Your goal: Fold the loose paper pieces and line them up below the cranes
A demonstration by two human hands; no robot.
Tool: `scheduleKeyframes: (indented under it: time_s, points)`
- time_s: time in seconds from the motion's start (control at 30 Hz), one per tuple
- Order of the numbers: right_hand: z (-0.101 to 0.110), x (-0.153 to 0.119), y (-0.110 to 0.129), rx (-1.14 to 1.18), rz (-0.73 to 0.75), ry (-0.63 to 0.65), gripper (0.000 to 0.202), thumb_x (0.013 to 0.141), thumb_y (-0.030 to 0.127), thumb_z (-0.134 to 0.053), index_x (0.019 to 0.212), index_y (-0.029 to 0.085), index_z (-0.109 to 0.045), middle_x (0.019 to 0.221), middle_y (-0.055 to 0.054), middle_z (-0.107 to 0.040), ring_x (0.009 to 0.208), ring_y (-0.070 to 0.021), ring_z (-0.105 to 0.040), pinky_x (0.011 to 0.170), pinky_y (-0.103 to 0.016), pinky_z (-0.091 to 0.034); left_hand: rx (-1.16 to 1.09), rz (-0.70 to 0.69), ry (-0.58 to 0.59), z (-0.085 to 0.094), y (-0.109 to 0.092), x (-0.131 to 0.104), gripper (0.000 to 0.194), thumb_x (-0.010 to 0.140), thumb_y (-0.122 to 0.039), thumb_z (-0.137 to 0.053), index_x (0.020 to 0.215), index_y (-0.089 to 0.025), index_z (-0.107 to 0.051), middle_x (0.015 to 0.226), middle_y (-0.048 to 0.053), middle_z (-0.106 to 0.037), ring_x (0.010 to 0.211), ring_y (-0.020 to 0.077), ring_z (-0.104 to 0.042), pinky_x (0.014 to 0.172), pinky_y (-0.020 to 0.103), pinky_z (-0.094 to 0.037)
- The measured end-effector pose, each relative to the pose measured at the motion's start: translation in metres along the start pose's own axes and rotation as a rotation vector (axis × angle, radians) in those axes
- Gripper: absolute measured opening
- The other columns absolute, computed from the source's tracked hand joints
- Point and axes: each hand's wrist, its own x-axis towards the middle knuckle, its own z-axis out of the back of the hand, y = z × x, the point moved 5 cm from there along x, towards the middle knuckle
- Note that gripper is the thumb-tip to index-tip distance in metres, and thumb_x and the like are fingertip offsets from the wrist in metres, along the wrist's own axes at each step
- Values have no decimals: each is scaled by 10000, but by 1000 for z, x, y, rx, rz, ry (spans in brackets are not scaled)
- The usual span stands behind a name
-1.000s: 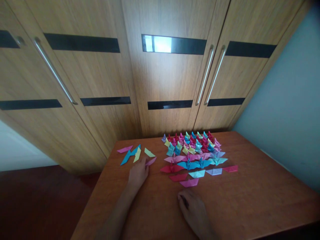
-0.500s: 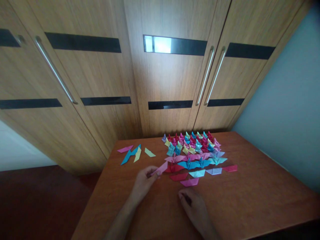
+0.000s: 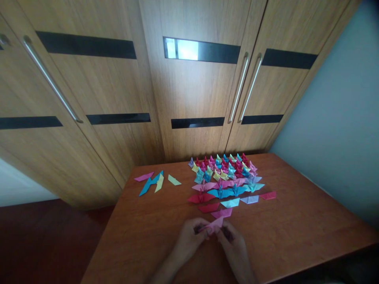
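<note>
A pink folded paper piece (image 3: pixel 216 223) is held near the front of the table between both hands. My left hand (image 3: pixel 191 236) is closed on its left part, and my right hand (image 3: pixel 233 241) pinches its lower right side. Just beyond lie flat folded strips: a magenta piece (image 3: pixel 222 213), a red piece (image 3: pixel 209 207), a pale aqua piece (image 3: pixel 230 203), a lavender piece (image 3: pixel 250 199) and another red piece (image 3: pixel 268 195). Behind them, paper cranes with spread wings, among them a red crane (image 3: pixel 201 197) and a blue crane (image 3: pixel 220 192), sit in rows.
Many small folded cranes (image 3: pixel 223 169) stand packed at the back of the brown table (image 3: pixel 133 236). To the left lie loose folded strips, including a blue one (image 3: pixel 145 187), a magenta one (image 3: pixel 143 176) and yellow ones. A wooden wardrobe (image 3: pixel 195 94) rises right behind the table.
My left hand has brought the pink piece right and toward me, away from beside the red crane. My right hand, earlier curled on the table with nothing visible in it, now grips the piece too.
</note>
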Motion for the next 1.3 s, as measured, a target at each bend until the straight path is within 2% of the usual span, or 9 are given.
scheduleKeyframes:
  time_s: [0.1, 0.2, 0.27, 0.37, 0.47, 0.6, 0.7, 0.93, 1.3]
  points:
    - [19, 1, -7, -13, -24, -83, 354, 795, 506, -557, 779, 162, -637, 712, -35, -637, 675, -176, -579, 609, -237, -457, -13, 6, -9, 2, 4, -1, 204, 758, -334, -601, 741, -145, -678, 680, 36, -669, 597, 144, -581, 580, 235, -430]
    - [57, 8, -16, -64, -66, -207, 410, 794, 547, -528, 782, 150, -630, 631, -12, -602, 593, -153, -533, 529, -222, -406, -21, 6, -42, 8, 6, -2, 184, 760, -323, -592, 731, -151, -651, 674, 28, -659, 602, 140, -580, 593, 235, -441]
    - [86, 16, -21, -133, -97, -263, 442, 783, 567, -520, 812, 142, -637, 676, -26, -633, 636, -170, -559, 558, -227, -415, -14, 13, -56, 13, 7, -3, 190, 768, -335, -584, 746, -155, -640, 684, 26, -658, 618, 142, -586, 606, 238, -448]
    - [122, 28, -27, -319, -128, -313, 454, 771, 570, -500, 849, 150, -653, 763, -61, -678, 730, -221, -611, 626, -250, -436, 0, 21, -70, 17, 7, -3, 201, 775, -351, -570, 752, -160, -630, 689, 25, -656, 625, 144, -588, 610, 239, -450]
    - [139, 35, -33, -624, -239, -318, 437, 791, 567, -435, 887, 203, -658, 830, -88, -698, 784, -269, -640, 645, -299, -441, 1, 13, -77, 18, 7, -3, 196, 770, -344, -565, 743, -159, -623, 686, 28, -654, 620, 144, -586, 598, 238, -450]
    - [138, 37, -34, -977, -445, -239, 431, 812, 586, -377, 941, 279, -650, 919, -123, -694, 746, -309, -651, 614, -373, -439, -19, 15, -72, 17, 9, -3, 204, 779, -346, -553, 765, -156, -627, 693, 30, -654, 626, 143, -589, 600, 237, -450]
    - [132, 39, -25, -1083, -474, -206, 453, 830, 597, -334, 907, 279, -648, 931, -138, -685, 726, -312, -650, 617, -403, -442, -31, 20, -68, 16, 11, -2, 210, 781, -353, -546, 771, -159, -627, 698, 30, -656, 627, 144, -591, 600, 236, -452]
    - [130, 45, -17, -1123, -451, -169, 474, 835, 626, -319, 817, 265, -624, 868, -111, -681, 715, -298, -645, 604, -387, -445, -21, 18, -60, 16, 14, -2, 189, 787, -331, -538, 774, -163, -623, 698, 23, -649, 635, 144, -588, 612, 239, -452]
    - [127, 49, -20, -1082, -432, -156, 442, 842, 610, -328, 869, 281, -620, 866, -92, -683, 752, -286, -645, 595, -348, -427, -24, 10, -54, 16, 12, -3, 202, 798, -344, -535, 794, -162, -623, 710, 29, -648, 648, 148, -589, 622, 246, -459]
